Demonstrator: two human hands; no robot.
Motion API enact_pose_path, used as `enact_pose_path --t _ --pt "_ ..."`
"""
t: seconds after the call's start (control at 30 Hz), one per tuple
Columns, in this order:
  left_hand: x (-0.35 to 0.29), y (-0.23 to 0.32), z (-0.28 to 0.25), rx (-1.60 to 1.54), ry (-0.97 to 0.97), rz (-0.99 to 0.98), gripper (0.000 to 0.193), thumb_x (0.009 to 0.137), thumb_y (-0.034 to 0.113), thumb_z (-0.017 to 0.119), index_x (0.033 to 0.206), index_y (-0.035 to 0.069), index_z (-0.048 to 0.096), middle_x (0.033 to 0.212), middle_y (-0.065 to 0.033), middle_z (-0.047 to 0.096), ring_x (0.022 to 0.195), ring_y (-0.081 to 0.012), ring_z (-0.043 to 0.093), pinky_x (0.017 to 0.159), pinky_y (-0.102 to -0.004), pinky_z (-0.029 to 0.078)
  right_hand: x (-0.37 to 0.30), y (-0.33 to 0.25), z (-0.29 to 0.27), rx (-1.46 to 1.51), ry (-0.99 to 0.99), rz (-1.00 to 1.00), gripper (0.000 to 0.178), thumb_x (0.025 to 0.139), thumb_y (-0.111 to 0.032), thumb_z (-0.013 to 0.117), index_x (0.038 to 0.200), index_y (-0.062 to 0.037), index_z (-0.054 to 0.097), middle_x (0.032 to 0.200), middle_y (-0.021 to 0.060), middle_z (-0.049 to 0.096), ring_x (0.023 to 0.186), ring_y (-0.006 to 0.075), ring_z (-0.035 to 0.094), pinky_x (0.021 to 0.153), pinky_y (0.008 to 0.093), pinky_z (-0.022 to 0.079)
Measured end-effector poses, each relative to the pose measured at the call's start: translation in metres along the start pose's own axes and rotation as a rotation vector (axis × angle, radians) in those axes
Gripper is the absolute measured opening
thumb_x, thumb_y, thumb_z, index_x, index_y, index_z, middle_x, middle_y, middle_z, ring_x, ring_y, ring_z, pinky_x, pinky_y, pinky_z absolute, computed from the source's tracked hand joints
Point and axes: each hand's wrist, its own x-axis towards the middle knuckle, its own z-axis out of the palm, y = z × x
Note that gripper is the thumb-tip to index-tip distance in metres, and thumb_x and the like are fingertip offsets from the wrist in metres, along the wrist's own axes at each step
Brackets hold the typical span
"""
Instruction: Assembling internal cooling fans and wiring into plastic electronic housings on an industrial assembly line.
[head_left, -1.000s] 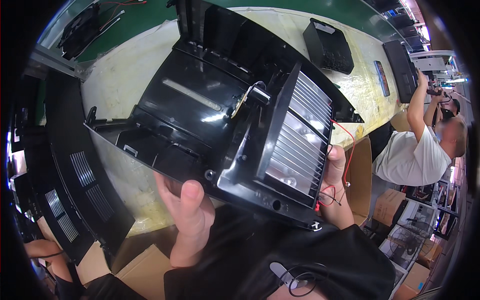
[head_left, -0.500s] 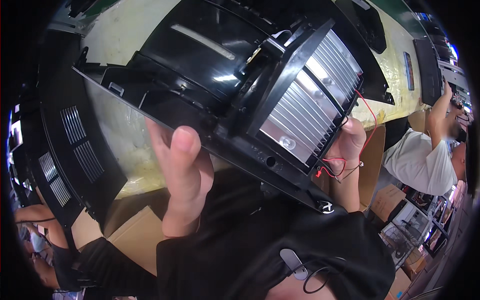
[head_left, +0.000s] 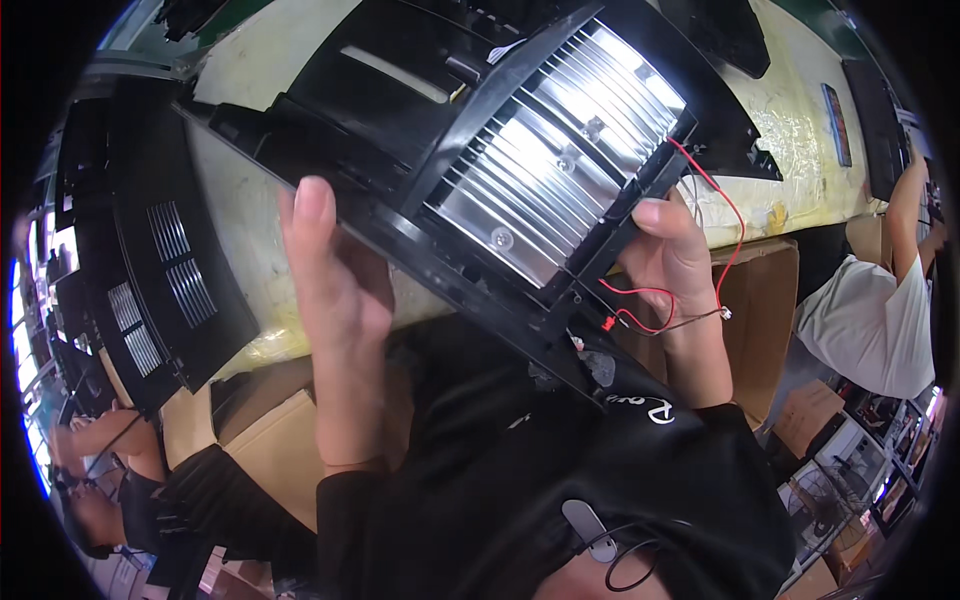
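Note:
Between my hands I hold up a large black plastic housing [head_left: 400, 215] with a panel of shiny metal slats, tilted down toward the right. My left hand [head_left: 330, 270] grips its edge at the left, thumb up on the near side, other fingers partly hidden behind. My right hand [head_left: 665, 255] holds the right side below the slats, thumb on the rim, the remaining fingers mostly hidden underneath. From that side hang thin red wires [head_left: 735, 230] with a small red connector [head_left: 608, 324], passing beside my right hand. A broad black panel [head_left: 390, 60] lies behind the housing.
A film-covered worktable [head_left: 800, 110] stretches across the back. Black slotted panels [head_left: 180, 260] stand at the left. Open cardboard boxes [head_left: 270, 440] are below the table edge, another [head_left: 760, 310] at the right. Co-workers sit at the far left and right, one in a white shirt [head_left: 865, 315].
The housing has shifted left and turned, so its slats face me more and catch more light. Both hands have moved with it, still gripping.

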Motion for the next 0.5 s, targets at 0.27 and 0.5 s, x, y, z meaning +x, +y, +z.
enact_pose_path --t 0.27,0.5 --pt "0.016 0.004 0.009 0.221 -0.019 -0.016 0.057 0.097 0.05 0.052 0.131 0.004 0.051 0.125 -0.009 0.059 0.113 -0.0183 0.056 0.097 -0.033 0.043 -0.004 0.013 -0.004 0.098 -0.167 -0.143 0.073 0.088 -0.033 0.066 0.144 -0.002 0.03 0.131 0.0172 0.053 0.121 0.0294 0.054 0.105 0.0433 0.042" --pt "-0.053 -0.013 0.009 0.457 -0.028 0.144 0.091 0.096 0.061 0.043 0.155 0.008 -0.001 0.156 -0.0293 0.0 0.146 -0.0417 0.006 0.118 -0.0491 0.004 -0.082 -0.045 -0.099 -0.698 -0.358 0.095 0.051 0.09 -0.01 0.065 0.135 0.008 0.049 0.122 0.0246 0.062 0.105 0.0272 0.067 0.09 0.0353 0.052"
